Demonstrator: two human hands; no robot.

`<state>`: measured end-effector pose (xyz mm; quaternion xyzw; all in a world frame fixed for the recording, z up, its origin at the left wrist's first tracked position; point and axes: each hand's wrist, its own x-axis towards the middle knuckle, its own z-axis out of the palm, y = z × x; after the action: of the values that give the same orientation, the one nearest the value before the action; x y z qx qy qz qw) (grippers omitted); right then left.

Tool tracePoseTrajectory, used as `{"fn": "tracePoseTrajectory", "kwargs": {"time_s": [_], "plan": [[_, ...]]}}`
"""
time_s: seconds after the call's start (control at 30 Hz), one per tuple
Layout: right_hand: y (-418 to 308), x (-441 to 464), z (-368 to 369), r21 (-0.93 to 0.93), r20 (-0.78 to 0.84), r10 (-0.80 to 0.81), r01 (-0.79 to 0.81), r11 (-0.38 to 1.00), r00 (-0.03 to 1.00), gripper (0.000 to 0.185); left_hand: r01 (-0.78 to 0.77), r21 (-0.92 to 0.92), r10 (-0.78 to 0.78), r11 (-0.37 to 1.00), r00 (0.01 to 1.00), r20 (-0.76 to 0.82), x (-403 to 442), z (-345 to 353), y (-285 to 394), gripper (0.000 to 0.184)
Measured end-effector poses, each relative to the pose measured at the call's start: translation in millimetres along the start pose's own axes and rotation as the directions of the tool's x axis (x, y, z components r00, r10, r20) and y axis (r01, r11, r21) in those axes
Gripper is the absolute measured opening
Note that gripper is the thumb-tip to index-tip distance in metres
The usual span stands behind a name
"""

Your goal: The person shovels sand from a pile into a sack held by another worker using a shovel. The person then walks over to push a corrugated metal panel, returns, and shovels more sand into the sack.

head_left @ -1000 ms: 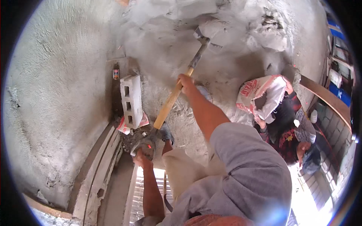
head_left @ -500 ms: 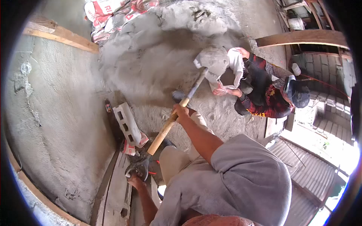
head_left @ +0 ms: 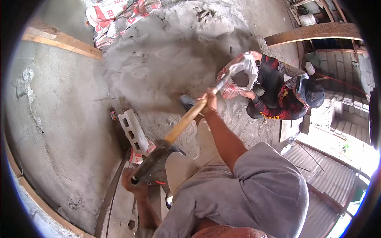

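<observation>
Right hand (head_left: 210,102) grasps the shovel (head_left: 185,123) where its wooden shaft meets the metal; the left hand (head_left: 131,180) is wrapped around the grip at the near left end. On the far left sacks (head_left: 107,16), red letters on white can be read in part, "RI" most clearly. Red print on the sack (head_left: 224,81) at right is too smeared to read, and the label on the small can (head_left: 113,114) at left is too small.

Pale wood makes up the shovel's middle, with a dark, blurred stretch near the grip and worn grey metal at the far end. It slants from near left to far right, its blade (head_left: 238,66) at the sack's open mouth. The blade shows almost edge-on and blurred; whether it bears anything, I cannot tell. A crouching person (head_left: 279,89) holds the sack's rim with both hands. Beside the can, a hollow block (head_left: 133,131) partly covers a red-and-white scrap (head_left: 137,156).
</observation>
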<state>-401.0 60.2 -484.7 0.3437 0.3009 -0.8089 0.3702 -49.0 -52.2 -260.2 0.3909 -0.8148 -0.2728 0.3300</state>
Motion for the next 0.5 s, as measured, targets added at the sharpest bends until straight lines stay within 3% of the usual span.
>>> {"fn": "tracePoseTrajectory", "kwargs": {"time_s": [0.03,0.07,0.1,0.13,0.17,0.2,0.23,0.3,0.37,0.47,0.5], "plan": [[19,7,-5,-0.021,-0.002,0.021,-0.021,1.000,1.000,0.011,-0.004,0.005,0.004,1.000,1.000,0.010,-16,-4,-16,0.015],[41,2,-1,-0.146,-0.102,0.015,-0.030,0.989,0.995,0.020,0.434,-0.077,-0.440,0.898,0.887,-0.137,-40,-9,-37,0.013],[65,0,-9,-0.258,-0.028,0.008,-0.015,0.966,1.000,0.022,0.764,-0.212,-0.790,0.610,0.566,-0.236,-65,-17,-57,0.011],[89,20,-32,-0.468,-0.138,0.073,-0.129,0.874,0.988,0.020,0.818,-0.270,-0.861,0.508,0.486,-0.147,-94,-35,-80,0.013],[119,28,-47,-0.472,-0.224,0.131,-0.224,0.853,0.966,0.020,0.863,-0.318,-0.916,0.394,0.398,-0.056,-118,-52,-93,0.016],[148,32,-67,-0.589,-0.169,0.147,-0.220,0.778,0.975,0.018,0.894,-0.311,-0.945,0.322,0.287,-0.155,-129,-55,-89,0.022],[173,27,-60,-0.516,-0.359,0.284,-0.442,0.734,0.889,0.014,0.918,-0.311,-0.953,0.245,0.169,-0.253,-139,-56,-85,0.027],[226,18,-71,-0.528,-0.400,0.290,-0.477,0.702,0.869,0.011,0.915,-0.361,-0.940,0.183,0.055,-0.336,-190,-79,-96,0.033],[260,12,-73,-0.544,-0.471,0.308,-0.547,0.636,0.827,0.012,0.980,-0.158,-0.888,0.122,0.037,-0.457,-245,-113,-104,0.038],[328,48,-138,-0.527,-0.492,0.423,-0.647,0.551,0.761,0.010,0.982,-0.142,-0.824,0.127,0.025,-0.567,-244,-101,-88,0.042],[323,59,-135,-0.502,-0.496,0.462,-0.677,0.538,0.735,0.009,0.998,-0.039,-0.836,-0.049,-0.063,-0.544,-249,-104,-99,0.041]]}}
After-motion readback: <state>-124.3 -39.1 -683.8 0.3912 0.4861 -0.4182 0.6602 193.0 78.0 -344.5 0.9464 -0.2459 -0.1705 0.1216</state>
